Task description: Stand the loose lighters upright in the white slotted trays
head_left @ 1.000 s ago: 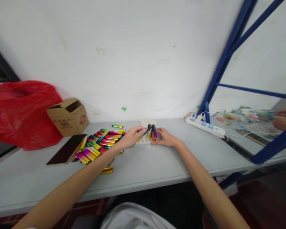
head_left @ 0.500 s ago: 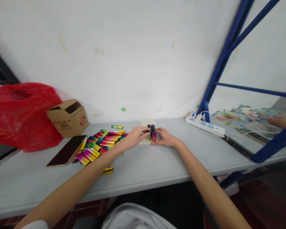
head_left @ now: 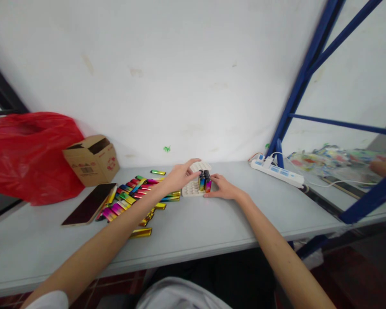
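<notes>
Several upright lighters [head_left: 205, 182] with black tops and shiny multicoloured bodies stand together at the right side of a white tray [head_left: 189, 189] with rows of holes. My right hand [head_left: 223, 188] curves around their right side, thumb low at the front and forefinger by the tops. Above the tray's left part hovers my left hand [head_left: 179, 177], its fingers apart and nothing visible in them, the fingertips close to the lighter tops. Left of the tray lies a loose pile of lighters [head_left: 128, 198], partly hidden by my left forearm.
A phone [head_left: 90, 204] lies left of the pile. Behind it are a cardboard box [head_left: 94, 165] and a red plastic bag [head_left: 35, 159]. A power strip [head_left: 278, 171] lies at the right by a blue metal frame [head_left: 291, 98]. Beyond it, another person's hand [head_left: 384, 166] shows.
My left hand has drawn back slightly to the left and up from the lighters, its fingers opening. A blue-and-yellow lighter now shows upright at the row's front. My right hand stays put.
</notes>
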Action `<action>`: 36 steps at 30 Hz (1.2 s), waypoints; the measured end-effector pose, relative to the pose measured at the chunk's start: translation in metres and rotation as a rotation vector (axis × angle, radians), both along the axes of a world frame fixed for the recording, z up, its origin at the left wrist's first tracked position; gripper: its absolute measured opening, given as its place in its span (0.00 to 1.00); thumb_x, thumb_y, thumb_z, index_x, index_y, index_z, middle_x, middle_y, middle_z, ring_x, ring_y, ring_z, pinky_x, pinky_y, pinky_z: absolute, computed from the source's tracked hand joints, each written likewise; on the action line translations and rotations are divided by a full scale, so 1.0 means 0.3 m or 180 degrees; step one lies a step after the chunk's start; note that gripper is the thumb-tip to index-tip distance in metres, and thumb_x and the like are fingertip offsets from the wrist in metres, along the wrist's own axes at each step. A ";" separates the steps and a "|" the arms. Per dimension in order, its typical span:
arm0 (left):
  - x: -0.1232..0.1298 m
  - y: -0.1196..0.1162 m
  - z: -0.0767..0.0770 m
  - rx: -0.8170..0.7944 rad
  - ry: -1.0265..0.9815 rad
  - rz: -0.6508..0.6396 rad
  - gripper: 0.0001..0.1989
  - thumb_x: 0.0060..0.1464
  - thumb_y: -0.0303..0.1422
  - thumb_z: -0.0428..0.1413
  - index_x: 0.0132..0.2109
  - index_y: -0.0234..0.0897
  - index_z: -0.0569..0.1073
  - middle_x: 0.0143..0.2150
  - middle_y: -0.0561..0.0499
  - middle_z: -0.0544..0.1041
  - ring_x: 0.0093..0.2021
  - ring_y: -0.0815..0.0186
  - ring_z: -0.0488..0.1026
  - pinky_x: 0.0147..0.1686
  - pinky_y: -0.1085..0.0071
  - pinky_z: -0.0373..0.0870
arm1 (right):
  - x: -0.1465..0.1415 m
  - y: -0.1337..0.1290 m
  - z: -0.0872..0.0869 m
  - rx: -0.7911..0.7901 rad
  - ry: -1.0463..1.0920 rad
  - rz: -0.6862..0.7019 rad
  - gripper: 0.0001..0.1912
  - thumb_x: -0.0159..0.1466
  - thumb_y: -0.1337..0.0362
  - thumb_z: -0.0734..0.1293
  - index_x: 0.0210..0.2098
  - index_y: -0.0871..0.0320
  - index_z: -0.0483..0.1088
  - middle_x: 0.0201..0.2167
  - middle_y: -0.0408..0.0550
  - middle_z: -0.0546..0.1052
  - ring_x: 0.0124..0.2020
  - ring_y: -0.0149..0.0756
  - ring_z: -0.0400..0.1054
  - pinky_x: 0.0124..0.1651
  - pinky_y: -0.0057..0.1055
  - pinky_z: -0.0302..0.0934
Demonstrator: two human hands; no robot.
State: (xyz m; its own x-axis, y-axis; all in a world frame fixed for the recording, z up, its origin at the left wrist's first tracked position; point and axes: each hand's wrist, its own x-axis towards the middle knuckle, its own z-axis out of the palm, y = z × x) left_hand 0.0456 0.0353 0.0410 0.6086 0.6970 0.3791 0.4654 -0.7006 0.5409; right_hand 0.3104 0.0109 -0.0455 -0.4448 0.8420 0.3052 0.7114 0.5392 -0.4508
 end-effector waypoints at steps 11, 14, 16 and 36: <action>-0.432 0.391 0.020 -0.0011 0.1718 0.1184 0.15 0.44 0.39 0.63 0.39 0.38 0.85 0.42 0.42 0.87 0.50 0.48 0.81 0.53 0.63 0.73 | -0.008 0.002 0.003 -0.0070 -0.0049 -0.0022 0.45 0.58 0.38 0.77 0.64 0.61 0.71 0.62 0.64 0.72 0.64 0.57 0.67 0.69 0.52 0.60; -0.466 0.413 -0.005 -0.0220 0.1716 0.1055 0.11 0.39 0.41 0.66 0.30 0.40 0.83 0.37 0.42 0.86 0.46 0.47 0.81 0.50 0.62 0.73 | -0.006 0.002 0.000 -0.0053 -0.0019 -0.0049 0.45 0.57 0.38 0.77 0.64 0.61 0.72 0.62 0.64 0.72 0.63 0.57 0.67 0.68 0.53 0.61; -0.473 0.412 -0.012 -0.0275 0.1538 0.1192 0.12 0.36 0.43 0.68 0.26 0.41 0.80 0.34 0.44 0.85 0.43 0.48 0.81 0.48 0.62 0.74 | -0.003 0.002 -0.003 -0.0034 0.0008 -0.0061 0.45 0.57 0.38 0.78 0.63 0.61 0.72 0.62 0.64 0.73 0.63 0.57 0.67 0.68 0.54 0.61; -0.090 -0.129 0.093 -0.3050 -0.2368 -0.0697 0.18 0.63 0.48 0.62 0.51 0.48 0.66 0.28 0.57 0.72 0.22 0.68 0.66 0.22 0.73 0.70 | 0.000 -0.004 0.000 -0.0126 -0.0003 -0.0081 0.46 0.57 0.38 0.78 0.64 0.61 0.71 0.62 0.64 0.71 0.63 0.56 0.67 0.69 0.53 0.60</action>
State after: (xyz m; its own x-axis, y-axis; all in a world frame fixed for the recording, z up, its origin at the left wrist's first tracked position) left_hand 0.0187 -0.0035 0.0690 0.6022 0.7948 0.0752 -0.2528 0.1004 0.9623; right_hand 0.3106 0.0097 -0.0454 -0.4233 0.8645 0.2709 0.7251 0.5026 -0.4708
